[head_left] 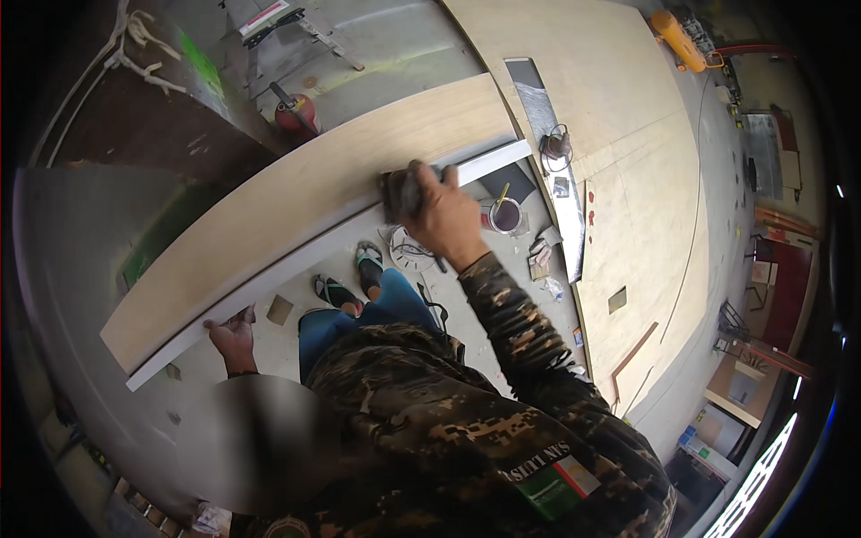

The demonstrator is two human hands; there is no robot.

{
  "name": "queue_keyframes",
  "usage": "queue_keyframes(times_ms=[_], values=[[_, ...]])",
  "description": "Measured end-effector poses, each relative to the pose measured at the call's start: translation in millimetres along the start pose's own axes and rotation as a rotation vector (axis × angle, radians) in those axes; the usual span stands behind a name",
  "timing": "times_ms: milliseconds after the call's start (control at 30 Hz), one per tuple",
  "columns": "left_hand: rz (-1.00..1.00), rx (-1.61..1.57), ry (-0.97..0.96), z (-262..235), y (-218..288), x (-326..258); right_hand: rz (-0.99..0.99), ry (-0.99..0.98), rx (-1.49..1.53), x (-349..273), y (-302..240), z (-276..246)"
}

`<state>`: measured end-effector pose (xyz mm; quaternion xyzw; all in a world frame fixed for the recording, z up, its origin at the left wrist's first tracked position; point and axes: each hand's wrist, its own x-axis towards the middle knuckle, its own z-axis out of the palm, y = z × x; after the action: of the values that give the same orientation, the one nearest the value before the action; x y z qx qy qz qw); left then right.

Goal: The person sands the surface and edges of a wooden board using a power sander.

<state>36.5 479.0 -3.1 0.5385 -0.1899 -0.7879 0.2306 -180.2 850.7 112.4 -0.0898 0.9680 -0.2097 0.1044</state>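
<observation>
Head view: one pale board [269, 206], one dark block [396, 195]
By the right hand [446, 217], the block is clasped against the board; by the left hand [233, 339], the board's white edge [489, 167] is touched, grip unclear

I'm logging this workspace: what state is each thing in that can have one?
Right hand: closed on the dark block
Dark block: held against the pale board
Left hand: touching the board's white edge; grip unclear
Pale board: bare-looking face
Can: open, dark contents, yellow stick leaning inside
Sandals: worn
Wood sheet: items lying on it
</observation>
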Motion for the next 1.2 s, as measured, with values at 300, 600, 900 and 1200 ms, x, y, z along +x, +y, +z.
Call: queue_keyframes(times_ms=[300,600,900,1200], values=[[0.025,0.027,-0.008,-16,5,14,0.148,0.208,0.096,68,169,-76],[-0.026,0.018,-0.029,-14,-2,12,0.130,0.183,-0.034,82,186,-90],[-0.039,-0.108,-0.176,-17,6,2,-0.092,0.060,-0.050,11,9,-11],[0.000,-0.279,-0.127,-50,26,14,-0.280,-0.126,-0.126,-32,-154,52]])
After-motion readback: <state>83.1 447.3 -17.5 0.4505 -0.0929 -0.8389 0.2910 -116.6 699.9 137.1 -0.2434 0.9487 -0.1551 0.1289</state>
